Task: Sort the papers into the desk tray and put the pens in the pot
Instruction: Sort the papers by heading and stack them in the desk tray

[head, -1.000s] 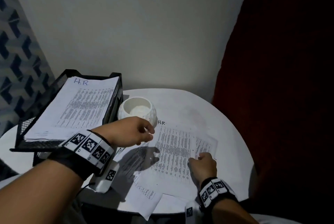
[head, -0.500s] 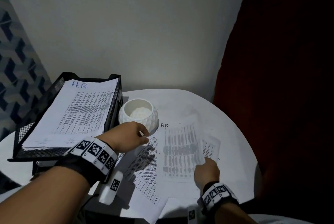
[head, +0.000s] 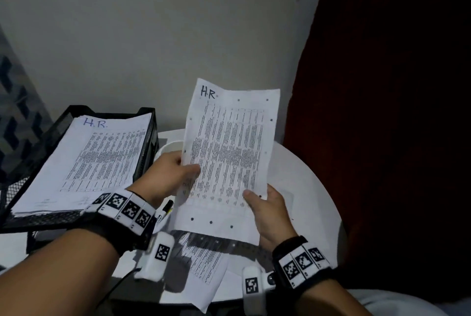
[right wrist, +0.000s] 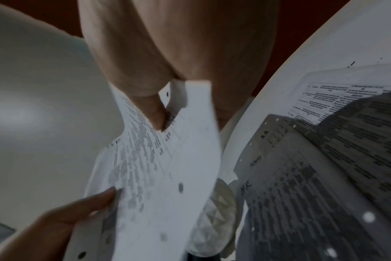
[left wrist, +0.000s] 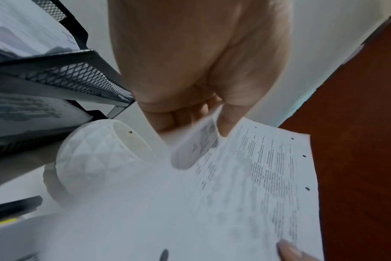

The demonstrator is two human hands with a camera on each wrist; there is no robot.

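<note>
Both hands hold up a printed sheet (head: 226, 152) marked "H.R." above the table. My left hand (head: 175, 173) pinches its left edge, thumb on the front; in the left wrist view that hand (left wrist: 203, 121) pinches the sheet (left wrist: 246, 185). My right hand (head: 267, 208) pinches the sheet's lower right corner, shown in the right wrist view as hand (right wrist: 165, 109) on sheet (right wrist: 167, 176). A black mesh desk tray (head: 147, 145) at left holds a paper stack (head: 94, 160) headed "H.R.". The white faceted pot (left wrist: 96, 155) stands beside the tray, mostly hidden behind the sheet in the head view. A black-capped pen (head: 165, 210) lies below my left wrist.
More printed papers (head: 204, 264) lie on the round white table (head: 305, 188), one hanging over its near edge. A dark red curtain (head: 382, 111) hangs at right, a pale wall behind. The tray has a lower tier holding papers (left wrist: 33, 114).
My right hand lifted the top "H.R." sheet off the table pile, and my left hand, earlier hovering near the pot, now pinches its left edge. The sheet now stands nearly upright.
</note>
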